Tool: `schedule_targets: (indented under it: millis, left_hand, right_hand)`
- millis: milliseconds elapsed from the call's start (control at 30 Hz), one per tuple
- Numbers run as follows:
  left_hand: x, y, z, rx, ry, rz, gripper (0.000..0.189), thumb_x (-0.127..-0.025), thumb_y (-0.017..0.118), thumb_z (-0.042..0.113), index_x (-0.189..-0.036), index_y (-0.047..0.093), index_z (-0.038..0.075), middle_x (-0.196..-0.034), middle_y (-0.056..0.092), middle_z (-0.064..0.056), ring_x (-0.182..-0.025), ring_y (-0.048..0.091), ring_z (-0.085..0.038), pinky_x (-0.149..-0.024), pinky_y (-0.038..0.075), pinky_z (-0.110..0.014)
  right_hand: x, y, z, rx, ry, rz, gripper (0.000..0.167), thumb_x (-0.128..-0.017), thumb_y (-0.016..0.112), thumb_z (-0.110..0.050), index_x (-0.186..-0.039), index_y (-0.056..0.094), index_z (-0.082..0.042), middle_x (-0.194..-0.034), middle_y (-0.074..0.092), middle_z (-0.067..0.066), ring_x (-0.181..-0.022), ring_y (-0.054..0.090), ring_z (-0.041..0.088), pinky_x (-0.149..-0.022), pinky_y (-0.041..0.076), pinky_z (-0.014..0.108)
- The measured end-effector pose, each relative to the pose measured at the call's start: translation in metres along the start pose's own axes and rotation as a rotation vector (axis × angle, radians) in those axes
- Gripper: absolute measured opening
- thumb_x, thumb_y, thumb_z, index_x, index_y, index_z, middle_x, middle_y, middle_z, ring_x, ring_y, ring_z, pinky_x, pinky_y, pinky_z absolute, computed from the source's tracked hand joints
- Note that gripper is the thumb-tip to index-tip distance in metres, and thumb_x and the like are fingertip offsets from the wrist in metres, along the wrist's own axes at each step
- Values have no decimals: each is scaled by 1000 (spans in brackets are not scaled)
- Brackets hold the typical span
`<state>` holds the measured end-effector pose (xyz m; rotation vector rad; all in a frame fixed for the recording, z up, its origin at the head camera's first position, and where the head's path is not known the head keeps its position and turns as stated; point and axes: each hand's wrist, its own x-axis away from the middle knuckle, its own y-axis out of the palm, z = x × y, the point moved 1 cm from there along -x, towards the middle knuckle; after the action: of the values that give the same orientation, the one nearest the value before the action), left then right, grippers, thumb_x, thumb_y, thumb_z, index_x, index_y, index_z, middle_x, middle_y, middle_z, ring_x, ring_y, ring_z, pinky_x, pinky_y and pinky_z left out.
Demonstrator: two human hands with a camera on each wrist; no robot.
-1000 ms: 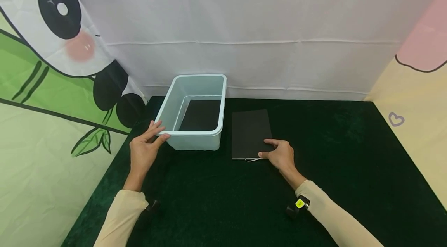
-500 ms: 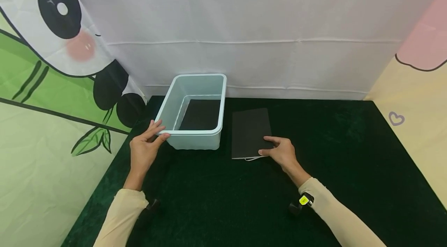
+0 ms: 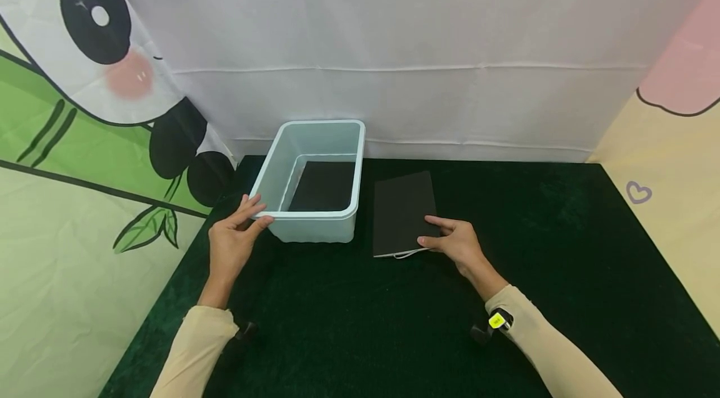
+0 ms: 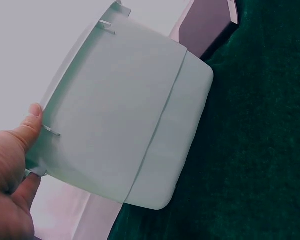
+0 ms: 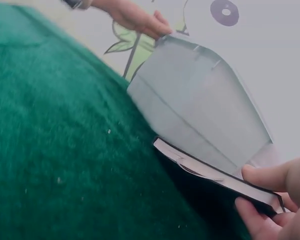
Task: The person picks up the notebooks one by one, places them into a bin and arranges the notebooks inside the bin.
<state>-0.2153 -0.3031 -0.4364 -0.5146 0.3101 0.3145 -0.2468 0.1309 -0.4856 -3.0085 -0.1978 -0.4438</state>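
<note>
A black-covered notebook [image 3: 402, 213] with white page edges and a ribbon marker is right of the pale blue plastic bin [image 3: 315, 226] in the head view. My right hand [image 3: 458, 245] pinches its near right corner, thumb on the cover and fingers underneath; in the right wrist view the notebook [image 5: 215, 175] tilts, its right side raised over the cloth. My left hand [image 3: 233, 245] grips the bin's near left corner at the rim, as the left wrist view also shows beside the bin's wall [image 4: 110, 105]. Inside the bin lies a flat black rectangle [image 3: 323, 187].
A dark green cloth [image 3: 360, 323] covers the table. Behind it hangs a white fabric backdrop [image 3: 416, 42], with a panda print [image 3: 129, 76] at left and a yellow and pink panel [image 3: 669, 154] at right. Dark wrist devices [image 3: 500, 320] sit at both sleeves.
My right hand has moved slightly up and right, and the notebook's right side has risen and tilted with it. The left hand and bin have stayed in place.
</note>
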Motion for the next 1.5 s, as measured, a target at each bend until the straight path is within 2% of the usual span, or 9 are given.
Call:
schedule_targets:
  millis: [133,233,800,967,1167,1500]
  left_hand:
    - [-1,2,0,9,3,-1,34,-90,79,16,-123,75,7,-143,61,0,-146,42,-14,-110,43,-35]
    - [-1,3,1,14,6,-4,35,-90,80,16,-123,75,6,-143,61,0,-146,41,-14,-111,43,-35]
    - [2,0,1,-11,-15,3,37,-89,80,17,-124,74,6,-144,60,1,-146,41,-13,-110,44,-40]
    - [2,0,3,-13,-20,-4,36,-90,80,19,-124,74,7,-144,60,2,-146,41,-12,-110,43,-37]
    - [3,-1,4,-6,-21,-9,37,-90,79,19,-124,74,6,-145,59,2,-146,40,-12,-111,43,-39]
    - [2,-2,5,-24,-21,-14,37,-91,79,22,-125,74,8,-145,59,3,-146,40,-12,-110,43,-38]
  right_hand:
    - [-3,-3,2,-99,20,-9,66,-87,81,-6,-147,54,-8,-156,44,22,-109,70,20,-87,61,29]
    - [-3,-5,1,-153,34,-4,66,-88,80,-4,-148,53,-9,-155,45,22,-99,72,13,-85,61,27]
    - [5,-7,-15,-377,66,-40,68,-90,77,-3,-152,50,-13,-168,27,10,-102,69,8,-85,59,24]
    - [10,-12,-27,-405,46,-43,67,-92,74,0,-153,49,-12,-168,26,10,-100,70,8,-85,59,23]
    - [16,-19,-45,-460,24,-62,68,-93,72,2,-154,46,-11,-165,33,13,-98,71,9,-86,59,23]
    - [21,-28,-75,-535,17,-80,74,-91,74,2,-156,43,-12,-163,37,12,-99,72,10,-87,59,23]
